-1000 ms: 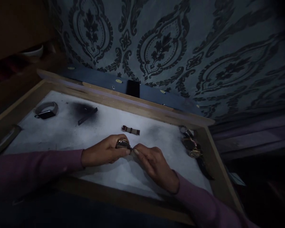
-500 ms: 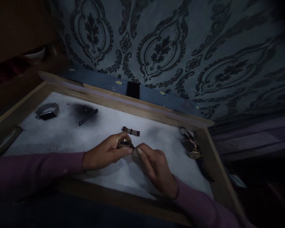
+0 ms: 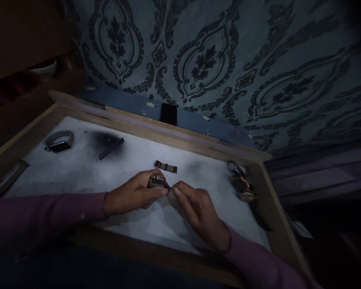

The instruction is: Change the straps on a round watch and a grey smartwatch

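Note:
My left hand (image 3: 135, 192) is closed around a round-cased watch (image 3: 157, 182), its thumb along the near side and its fingers behind. My right hand (image 3: 200, 206) is closed in a pinch beside the case. A thin, partly shiny piece (image 3: 170, 186) runs between the watch and the right fingertips; it is too dark and small to tell whether it is a tool or part of the watch. Just beyond the hands, a brown and beige watch strap (image 3: 167, 166) lies on the white lining.
The wooden drawer (image 3: 138, 120) has raised sides all round. At its left lie a grey-banded smartwatch (image 3: 60, 142), a slim dark bar (image 3: 111, 149) and a long case-like object (image 3: 7, 176). Several watches (image 3: 242, 186) line the right side. A black phone (image 3: 169, 114) rests behind the drawer.
The watch in my left hand has tilted slightly, and its case catches light differently. My right wrist has shifted a little to the right, its fingertips staying by the watch.

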Demonstrator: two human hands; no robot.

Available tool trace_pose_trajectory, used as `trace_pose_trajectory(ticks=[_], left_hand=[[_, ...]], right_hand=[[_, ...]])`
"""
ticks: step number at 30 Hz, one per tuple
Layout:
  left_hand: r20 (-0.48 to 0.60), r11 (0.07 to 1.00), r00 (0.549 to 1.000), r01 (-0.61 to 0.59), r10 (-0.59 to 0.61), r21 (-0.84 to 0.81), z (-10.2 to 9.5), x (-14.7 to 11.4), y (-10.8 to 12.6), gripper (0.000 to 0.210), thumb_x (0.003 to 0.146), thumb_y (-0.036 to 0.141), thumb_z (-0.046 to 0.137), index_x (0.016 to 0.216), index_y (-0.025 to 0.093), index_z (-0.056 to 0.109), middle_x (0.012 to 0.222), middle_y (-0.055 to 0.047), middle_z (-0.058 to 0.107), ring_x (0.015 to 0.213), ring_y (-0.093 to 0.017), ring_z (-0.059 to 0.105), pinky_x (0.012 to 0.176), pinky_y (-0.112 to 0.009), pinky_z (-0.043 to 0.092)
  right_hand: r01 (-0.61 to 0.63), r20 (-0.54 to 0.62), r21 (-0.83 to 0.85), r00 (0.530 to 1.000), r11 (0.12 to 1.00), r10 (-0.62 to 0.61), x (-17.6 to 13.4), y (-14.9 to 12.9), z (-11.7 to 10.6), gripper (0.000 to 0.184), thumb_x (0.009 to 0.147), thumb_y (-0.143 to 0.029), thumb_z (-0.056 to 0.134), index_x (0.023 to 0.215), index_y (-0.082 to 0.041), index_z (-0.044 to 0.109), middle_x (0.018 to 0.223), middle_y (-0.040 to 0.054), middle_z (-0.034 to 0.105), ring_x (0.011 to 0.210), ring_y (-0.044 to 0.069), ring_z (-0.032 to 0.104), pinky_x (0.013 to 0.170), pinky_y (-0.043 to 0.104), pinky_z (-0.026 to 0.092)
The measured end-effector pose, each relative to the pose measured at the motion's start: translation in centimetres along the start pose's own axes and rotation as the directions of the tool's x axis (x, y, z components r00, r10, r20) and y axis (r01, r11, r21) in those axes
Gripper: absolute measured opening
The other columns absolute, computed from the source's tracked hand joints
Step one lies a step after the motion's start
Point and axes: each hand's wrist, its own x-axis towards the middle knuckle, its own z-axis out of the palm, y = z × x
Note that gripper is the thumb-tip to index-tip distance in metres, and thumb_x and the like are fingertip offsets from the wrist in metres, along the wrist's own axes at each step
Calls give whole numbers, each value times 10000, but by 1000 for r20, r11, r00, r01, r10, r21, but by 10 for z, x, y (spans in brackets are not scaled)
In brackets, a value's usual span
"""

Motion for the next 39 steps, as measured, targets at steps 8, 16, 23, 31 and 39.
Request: trace_pose_trajectory(ticks=[8,16,23,31,39], left_hand=[[43,998,999,12,-9,-60,-2,0,-2,203,889,311,596,834,174,458,568,110,337,447,-37,259,410,-169,235],[37,1000,999,18,-17,-16,-4,1,-1,162,891,266,576,829,176,456,547,115,343,437,-39,270,407,-170,240],[37,997,999,35,-33,-61,-3,0,-3,192,883,296,589,815,180,452,545,110,346,432,-41,273,411,-175,238],[35,995,999,33,-30,-95,-5,2,-6,186,878,277,597,810,178,455,558,109,333,438,-37,250,408,-178,212],[32,996,999,25,-22,-88,-3,1,-4,195,884,287,600,821,173,456,567,105,343,452,-41,264,417,-179,232]], right_hand=[[-3,29,27,1000,1000,2,0,1,-1,294,983,-228,366,702,-200,445,556,-56,348,443,81,365,455,210,279],[28,24,-3,999,1000,-28,0,3,1,297,985,-216,363,704,-200,458,559,-50,380,446,83,392,464,211,297],[35,15,-9,999,999,-35,-1,3,2,290,987,-216,360,719,-197,468,568,-48,390,455,83,402,466,212,303],[-2,54,20,999,1000,1,1,4,1,279,988,-223,363,730,-199,465,575,-48,403,464,85,394,466,210,307],[-35,54,67,998,997,31,0,1,2,273,1000,-214,366,762,-189,498,577,-44,458,481,84,454,484,200,348]])
